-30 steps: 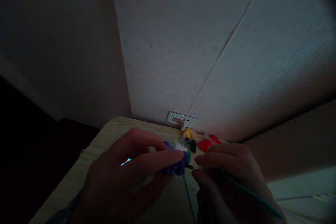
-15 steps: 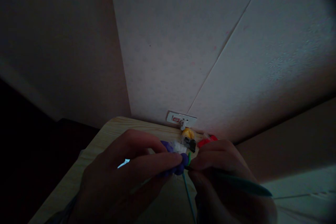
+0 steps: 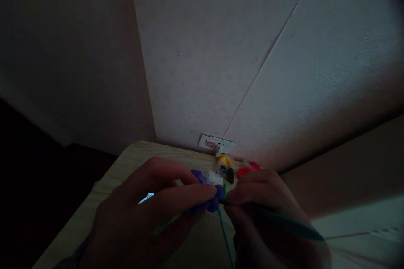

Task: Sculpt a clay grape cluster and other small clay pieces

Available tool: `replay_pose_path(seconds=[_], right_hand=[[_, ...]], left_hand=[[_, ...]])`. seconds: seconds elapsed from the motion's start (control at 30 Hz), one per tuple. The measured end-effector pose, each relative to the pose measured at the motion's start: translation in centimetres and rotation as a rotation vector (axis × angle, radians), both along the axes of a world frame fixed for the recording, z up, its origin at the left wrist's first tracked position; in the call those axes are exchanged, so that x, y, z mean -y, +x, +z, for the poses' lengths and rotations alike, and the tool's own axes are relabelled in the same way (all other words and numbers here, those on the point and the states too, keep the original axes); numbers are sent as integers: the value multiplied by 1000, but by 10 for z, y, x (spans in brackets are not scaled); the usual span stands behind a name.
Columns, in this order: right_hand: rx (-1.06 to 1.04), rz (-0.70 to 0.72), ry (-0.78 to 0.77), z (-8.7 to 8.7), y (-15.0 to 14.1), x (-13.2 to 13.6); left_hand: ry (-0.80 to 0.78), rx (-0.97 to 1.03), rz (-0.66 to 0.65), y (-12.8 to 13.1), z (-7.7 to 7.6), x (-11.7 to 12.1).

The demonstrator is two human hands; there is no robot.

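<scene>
My left hand [image 3: 148,210] pinches a cluster of purple modelling-clay balls [image 3: 213,205] between thumb and fingers, covering much of it. A small strip of green clay [image 3: 225,190] sits at the right end of the cluster. My right hand [image 3: 265,193] is closed like a pen grip around a teal clay-modelling tool [image 3: 296,226]. The tool's dark tip is at the cluster's right side, just under the green strip; whether it touches is too dark to tell. Behind my left fingertips lies more purple material [image 3: 198,175] beside a clear wrapper [image 3: 213,177].
On the wooden table [image 3: 145,151] lie bags of yellow [image 3: 225,160], black [image 3: 227,173] and red clay [image 3: 248,170] by the wall. A thin teal cord or stick [image 3: 226,237] runs toward me. A plug sits in the wall socket [image 3: 206,141]. Something bright [image 3: 147,197] shows behind my left hand.
The view has shifted very slightly, so everything sits a little further left. Both hands keep their holds, with the tool's tip still at the purple clay.
</scene>
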State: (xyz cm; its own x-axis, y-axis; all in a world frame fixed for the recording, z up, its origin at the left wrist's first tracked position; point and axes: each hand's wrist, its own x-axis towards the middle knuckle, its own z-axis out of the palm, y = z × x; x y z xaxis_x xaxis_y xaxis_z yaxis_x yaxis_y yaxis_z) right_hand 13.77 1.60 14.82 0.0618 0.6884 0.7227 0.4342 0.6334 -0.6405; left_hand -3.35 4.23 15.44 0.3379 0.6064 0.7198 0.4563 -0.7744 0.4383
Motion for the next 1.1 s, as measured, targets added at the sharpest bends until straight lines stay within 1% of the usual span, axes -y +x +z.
replay_pose_path(seconds=[0.17, 0.33, 0.43, 0.5, 0.57, 0.67, 0.73, 0.87, 0.93, 1.03, 1.1], right_hand=[[8, -27, 20, -1, 0, 0], [169, -64, 82, 3, 9, -2], [281, -12, 129, 6, 16, -4], [319, 18, 130, 7, 20, -5], [327, 40, 118, 7, 21, -6], [324, 58, 113, 8, 21, -5], [320, 33, 120, 8, 20, -5], [352, -38, 162, 11, 22, -6], [367, -43, 171, 11, 22, -7], [388, -3, 163, 11, 21, -7], [351, -29, 162, 9, 19, -6]], left_hand=[[9, -27, 1, 0, -2, -2], [3, -56, 2, -3, -4, -2], [19, -58, 8, -3, -6, -1], [7, -59, 3, -3, -6, -1], [-5, -60, -7, -3, -6, -3], [39, -76, -24, -4, -4, -5], [52, -82, -25, -5, -4, -6], [16, -49, -5, -3, -6, -6], [19, -60, -3, -3, -6, -6], [24, -85, -9, -3, -5, -6], [46, -93, -13, -3, -4, -6]])
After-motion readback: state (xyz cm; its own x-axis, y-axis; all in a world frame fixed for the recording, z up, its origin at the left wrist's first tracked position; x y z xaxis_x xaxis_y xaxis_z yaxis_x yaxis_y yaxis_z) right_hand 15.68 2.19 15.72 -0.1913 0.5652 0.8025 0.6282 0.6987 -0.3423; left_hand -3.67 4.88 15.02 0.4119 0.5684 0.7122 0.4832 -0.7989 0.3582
